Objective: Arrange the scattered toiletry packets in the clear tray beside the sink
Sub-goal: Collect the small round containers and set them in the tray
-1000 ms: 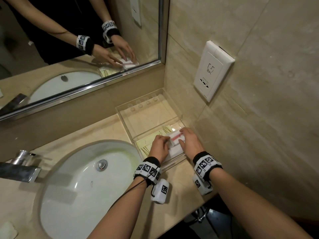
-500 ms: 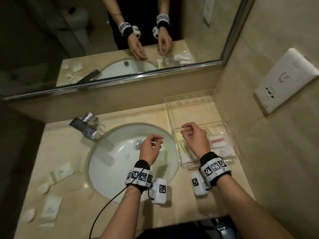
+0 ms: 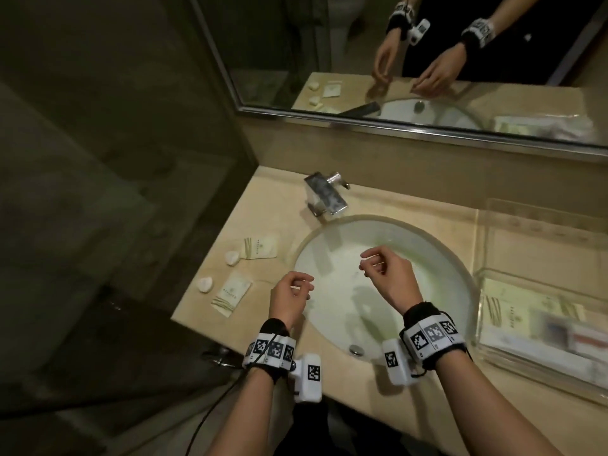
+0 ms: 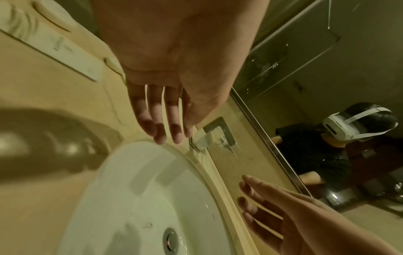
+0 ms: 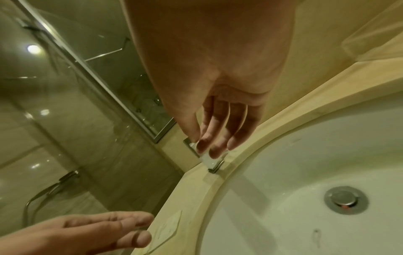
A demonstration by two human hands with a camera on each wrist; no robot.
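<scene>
Two flat cream toiletry packets (image 3: 260, 246) (image 3: 232, 296) lie on the counter left of the sink, with two small white rounds (image 3: 232, 257) (image 3: 204, 284) beside them. The clear tray (image 3: 539, 245) stands right of the sink; several packets (image 3: 513, 315) lie in its near compartment. My left hand (image 3: 302, 286) hovers over the sink's left rim and my right hand (image 3: 370, 261) over the basin. Both are loosely curled and hold nothing. The left wrist view shows relaxed left fingers (image 4: 165, 124) and a packet (image 4: 65, 50). The right wrist view shows empty right fingers (image 5: 218, 134).
The white basin (image 3: 427, 258) fills the middle of the beige counter, with a chrome faucet (image 3: 325, 192) behind it. A mirror (image 3: 427, 77) runs along the back wall. A dark glass partition (image 3: 131, 159) bounds the counter's left end.
Both hands have left the tray and moved left over the sink, holding nothing. The head view has swung left, bringing the scattered packets left of the sink into sight.
</scene>
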